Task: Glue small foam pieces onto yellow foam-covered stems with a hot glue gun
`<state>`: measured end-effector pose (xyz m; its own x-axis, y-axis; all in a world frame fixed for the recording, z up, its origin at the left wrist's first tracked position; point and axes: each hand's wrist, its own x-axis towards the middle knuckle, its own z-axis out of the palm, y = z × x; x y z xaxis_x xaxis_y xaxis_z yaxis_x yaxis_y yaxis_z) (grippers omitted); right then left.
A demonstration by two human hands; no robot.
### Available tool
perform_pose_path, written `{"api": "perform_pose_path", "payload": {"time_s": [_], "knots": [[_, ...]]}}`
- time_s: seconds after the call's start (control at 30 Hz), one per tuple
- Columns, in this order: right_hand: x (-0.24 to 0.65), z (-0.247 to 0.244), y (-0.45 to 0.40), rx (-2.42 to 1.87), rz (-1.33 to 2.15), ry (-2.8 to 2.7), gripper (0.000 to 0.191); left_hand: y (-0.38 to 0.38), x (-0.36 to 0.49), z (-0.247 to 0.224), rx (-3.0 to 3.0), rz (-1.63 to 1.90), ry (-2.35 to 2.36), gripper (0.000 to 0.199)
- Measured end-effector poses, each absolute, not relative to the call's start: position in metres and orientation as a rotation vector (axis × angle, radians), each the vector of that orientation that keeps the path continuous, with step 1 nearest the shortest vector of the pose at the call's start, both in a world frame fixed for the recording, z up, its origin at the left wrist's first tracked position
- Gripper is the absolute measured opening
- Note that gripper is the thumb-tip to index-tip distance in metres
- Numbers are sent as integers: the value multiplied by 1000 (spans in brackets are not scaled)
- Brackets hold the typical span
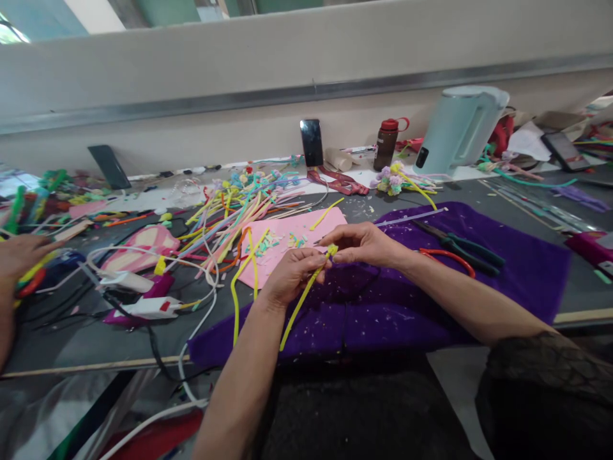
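Observation:
Between the fingertips of both hands is the curled top of a yellow pipe cleaner [301,309], whose long stem slants down over a purple cloth [383,306]. My left hand [295,275] pinches it just below the curled end. From the other side, my right hand [361,245] has thumb and finger closed at the same curled part. Behind my hands lies a pink sheet [287,223] with small cut bits of pipe cleaner on it. Two more yellow pipe cleaners [235,300] rest across its left edge.
Pliers [467,251] and a red-handled tool [453,255] lie right on the cloth. At the back stand a phone [311,142], a bottle [385,145] and a kettle [457,131]. Left are bundled pipe cleaners [239,217], a white cable [204,332] and another person's hand [23,255].

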<state>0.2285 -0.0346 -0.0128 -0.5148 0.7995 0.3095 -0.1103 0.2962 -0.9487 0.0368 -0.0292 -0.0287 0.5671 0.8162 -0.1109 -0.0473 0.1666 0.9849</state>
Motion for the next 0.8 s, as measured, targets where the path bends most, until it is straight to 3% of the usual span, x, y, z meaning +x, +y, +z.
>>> {"api": "perform_pose_path", "payload": {"time_s": [0.7, 0.8], "knots": [[223, -15, -39, -720, 1232, -1805, 16, -29, 38, -29, 1263, 699, 812, 19], [223, -17, -39, -685, 1241, -1823, 23, -29, 37, -29, 1279, 687, 826, 21]]}}
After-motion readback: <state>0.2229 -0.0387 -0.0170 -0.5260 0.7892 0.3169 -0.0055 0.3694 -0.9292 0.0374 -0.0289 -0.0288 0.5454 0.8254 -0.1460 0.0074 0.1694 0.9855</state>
